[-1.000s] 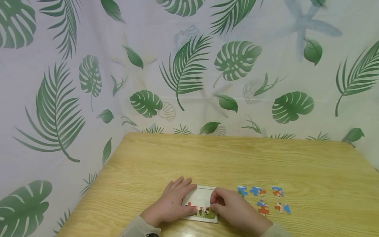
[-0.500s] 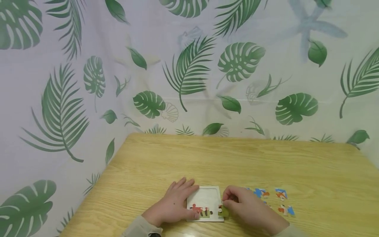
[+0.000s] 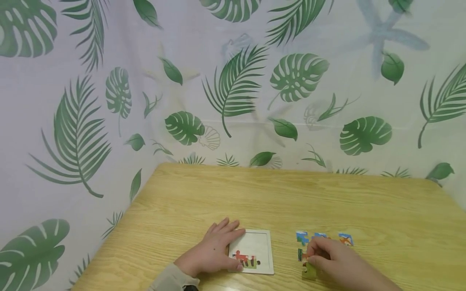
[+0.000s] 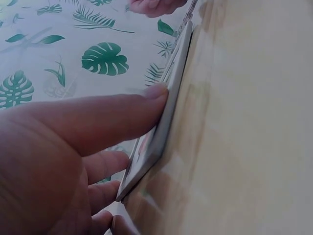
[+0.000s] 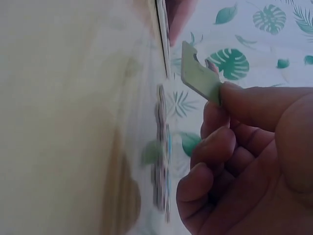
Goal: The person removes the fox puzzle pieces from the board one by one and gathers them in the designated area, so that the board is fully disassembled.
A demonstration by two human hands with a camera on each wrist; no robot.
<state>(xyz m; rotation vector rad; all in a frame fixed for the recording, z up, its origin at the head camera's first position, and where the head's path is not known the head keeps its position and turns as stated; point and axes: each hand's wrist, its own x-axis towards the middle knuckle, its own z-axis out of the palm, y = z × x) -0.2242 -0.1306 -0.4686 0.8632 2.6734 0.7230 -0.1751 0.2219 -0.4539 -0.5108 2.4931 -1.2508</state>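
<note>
A shallow white puzzle tray (image 3: 270, 250) lies near the front of the table. Joined red and green jigsaw pieces (image 3: 248, 262) sit in its lower left part. My left hand (image 3: 214, 249) rests at the tray's left side with fingers straight and spread, its thumb (image 4: 122, 117) touching the near edge. To the right of the tray, my right hand (image 3: 333, 258) pinches a green jigsaw piece (image 5: 198, 76) between thumb and fingers. In the right wrist view that piece is held up off the table. Part of it is hidden by fingers in the head view.
Several loose jigsaw pieces lie on the right: a blue and green piece (image 3: 301, 237), a blue and orange piece (image 3: 346, 239), and others partly behind the right hand. The wooden table (image 3: 204, 190) ends at a leaf-patterned curtain (image 3: 240, 145).
My right hand has lifted the green jigsaw piece from the tray's lower right and carried it rightward to the loose pieces. My left hand has stayed at the tray.
</note>
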